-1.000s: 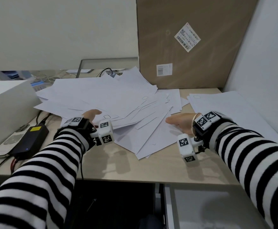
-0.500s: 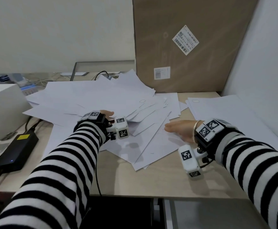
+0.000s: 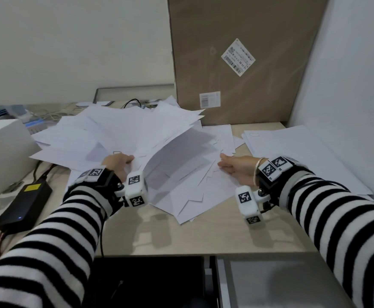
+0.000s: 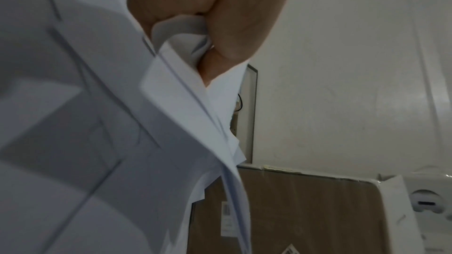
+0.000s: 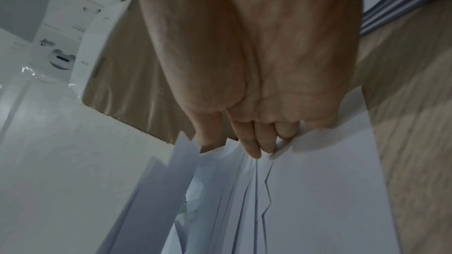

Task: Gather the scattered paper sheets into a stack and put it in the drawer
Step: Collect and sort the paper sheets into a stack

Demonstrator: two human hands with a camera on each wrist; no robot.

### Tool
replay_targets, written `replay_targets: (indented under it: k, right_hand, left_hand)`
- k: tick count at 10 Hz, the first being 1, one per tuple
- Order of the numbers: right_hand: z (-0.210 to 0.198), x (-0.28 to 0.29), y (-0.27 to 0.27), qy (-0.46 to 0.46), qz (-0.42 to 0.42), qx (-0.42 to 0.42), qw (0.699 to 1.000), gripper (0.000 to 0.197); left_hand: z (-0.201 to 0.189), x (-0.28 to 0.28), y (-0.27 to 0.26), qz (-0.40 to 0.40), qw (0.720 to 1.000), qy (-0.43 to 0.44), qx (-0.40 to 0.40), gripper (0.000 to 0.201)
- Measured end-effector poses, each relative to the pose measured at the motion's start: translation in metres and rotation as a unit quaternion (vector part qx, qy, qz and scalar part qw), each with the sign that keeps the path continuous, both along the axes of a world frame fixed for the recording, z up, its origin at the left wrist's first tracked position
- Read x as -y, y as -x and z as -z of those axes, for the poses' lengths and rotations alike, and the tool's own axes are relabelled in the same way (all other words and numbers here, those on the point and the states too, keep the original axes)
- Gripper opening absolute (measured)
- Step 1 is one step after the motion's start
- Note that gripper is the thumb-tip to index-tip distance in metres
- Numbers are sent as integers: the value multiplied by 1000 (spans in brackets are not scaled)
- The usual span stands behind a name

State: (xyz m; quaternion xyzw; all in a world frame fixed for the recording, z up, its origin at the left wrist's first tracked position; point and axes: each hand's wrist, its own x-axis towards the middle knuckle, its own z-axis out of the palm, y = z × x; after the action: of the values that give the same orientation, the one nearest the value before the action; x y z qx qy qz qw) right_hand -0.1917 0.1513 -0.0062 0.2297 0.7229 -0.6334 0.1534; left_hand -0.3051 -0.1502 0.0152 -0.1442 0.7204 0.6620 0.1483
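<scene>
On desk | left hand grips paper sheets | fingertips hidden underneath

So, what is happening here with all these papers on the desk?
A person in a striped sweater is gathering loose paper sheets on a desk. The left hand grips the edge of a bunch of sheets and lifts it, so the pile tilts up. The right hand rests on the sheets still flat on the desk, fingers curled at their edges. A second pile lies apart at the right. Nothing is stacked neatly yet.
</scene>
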Motion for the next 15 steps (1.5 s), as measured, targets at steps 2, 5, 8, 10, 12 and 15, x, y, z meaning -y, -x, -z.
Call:
replay_targets:
  k: [2, 5, 8, 10, 12, 15]
  right_hand:
    - [-25, 7, -17, 50, 65, -32, 996, 93]
    - [-32, -5, -32, -4, 114, -74, 991, 30]
    - [-48, -23, -29, -97, 216, -112, 965, 14]
    - [-49, -23, -33, -109, 179, -90, 974, 24]
    - [-66, -26, -32, -40, 253, -64, 965, 20]
    - [-66, -67, -40, 125, 379, -283, 872, 113]
  left_hand:
    - [8, 33, -52, 31, 999, -30, -10, 42]
    - [2, 40, -81, 123, 991, -54, 2, 38]
    - [-5, 43, -81, 151, 987, -56, -22, 31]
    - [-1, 38, -82, 144, 986, -73, -33, 20]
    - [3, 33, -85, 127, 988, -66, -54, 19]
    - [17, 42, -73, 67, 996, 38, 49, 37]
